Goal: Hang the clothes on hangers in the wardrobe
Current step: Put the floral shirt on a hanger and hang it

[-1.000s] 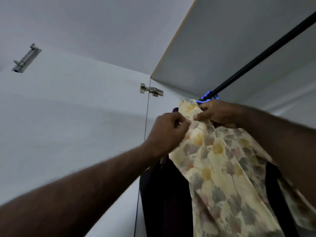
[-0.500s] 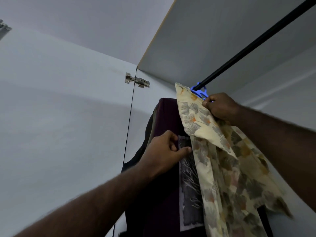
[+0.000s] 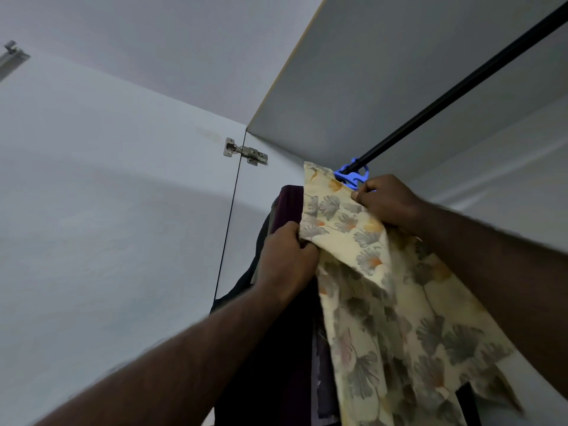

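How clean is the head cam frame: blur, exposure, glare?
Head view: dim, flat light, no glare. The floral shirt, blue hanger and door hinge read sharp. The left forearm goes soft toward the bottom edge. The dark garments, left hand and right hand are underexposed, with little detail.

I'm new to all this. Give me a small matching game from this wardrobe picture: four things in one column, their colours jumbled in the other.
Things:
1. hanger
2. rail
3. door hinge
4. floral shirt

Colours:
A. silver metal
B. cream with grey leaves
C. blue
D. black

Pairs: 1-C, 2-D, 3-A, 4-B
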The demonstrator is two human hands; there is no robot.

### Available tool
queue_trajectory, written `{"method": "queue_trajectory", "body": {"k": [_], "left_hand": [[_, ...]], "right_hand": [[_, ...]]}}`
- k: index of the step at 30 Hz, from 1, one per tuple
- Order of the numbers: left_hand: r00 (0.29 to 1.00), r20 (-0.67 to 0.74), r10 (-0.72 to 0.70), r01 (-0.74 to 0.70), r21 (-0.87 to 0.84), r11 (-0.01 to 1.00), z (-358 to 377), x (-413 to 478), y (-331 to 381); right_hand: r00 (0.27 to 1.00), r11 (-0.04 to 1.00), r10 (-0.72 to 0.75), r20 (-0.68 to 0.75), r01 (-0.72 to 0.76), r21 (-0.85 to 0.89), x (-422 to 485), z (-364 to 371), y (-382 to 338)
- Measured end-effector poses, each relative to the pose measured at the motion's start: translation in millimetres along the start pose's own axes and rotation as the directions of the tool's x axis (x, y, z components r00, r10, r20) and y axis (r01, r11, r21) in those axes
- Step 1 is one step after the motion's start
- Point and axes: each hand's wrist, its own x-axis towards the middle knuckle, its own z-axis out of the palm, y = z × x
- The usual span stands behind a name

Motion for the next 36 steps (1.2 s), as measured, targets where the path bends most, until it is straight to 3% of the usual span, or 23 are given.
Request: {"method": "queue_trajectory", "body": {"k": [4,7,13,18,21,26,30,33,36], "left_hand": [[0.998,-0.056,-0.033,0.029,-0.07,0.997,-28.7,8.4,-11.8],[0.99,0.062,-0.123,0.134,-0.245,0.96,-44.7,7.8,-16.0],[0.951,0.213,-0.223,0.294,-0.409,0.864,-48.6,12.7,-13.7],[0.921,0.316,-0.228,0.312,-0.25,0.917,-48.6,18.1,-12.3],[0.931,0.275,-0.24,0.291,-0.164,0.942,-48.8,24.4,-19.1],[0.941,0.28,-0.192,0.22,-0.073,0.973,-53.3,35.7,-36.2],[0.938,0.315,-0.144,0.155,-0.009,0.988,-56.6,40.8,-46.1],[0.926,0.359,-0.12,0.117,0.032,0.993,-59.6,43.4,-53.3],[0.928,0.357,-0.109,0.103,0.034,0.994,-64.3,48.8,-61.2]], "right_hand": [[0.992,0.996,-0.078,-0.099,0.083,0.044,-2.2,5.6,-1.2],[0.989,0.992,-0.121,-0.084,0.122,0.011,-7.4,20.5,3.9],[0.996,0.997,-0.073,-0.043,0.071,-0.04,-11.6,52.4,13.8],[0.999,0.999,0.032,-0.002,-0.032,-0.039,-7.0,65.7,1.8],[0.998,0.998,0.061,-0.016,-0.061,-0.017,-3.2,77.2,-9.9],[0.983,0.989,-0.083,-0.163,0.061,-0.135,6.2,109.2,-33.0],[0.971,0.981,-0.122,-0.204,0.086,-0.174,26.1,123.7,-40.8],[0.969,0.989,-0.11,-0.222,0.083,-0.126,41.5,125.4,-44.4],[0.942,0.997,-0.077,-0.326,0.065,-0.047,52.5,123.8,-43.9]]}}
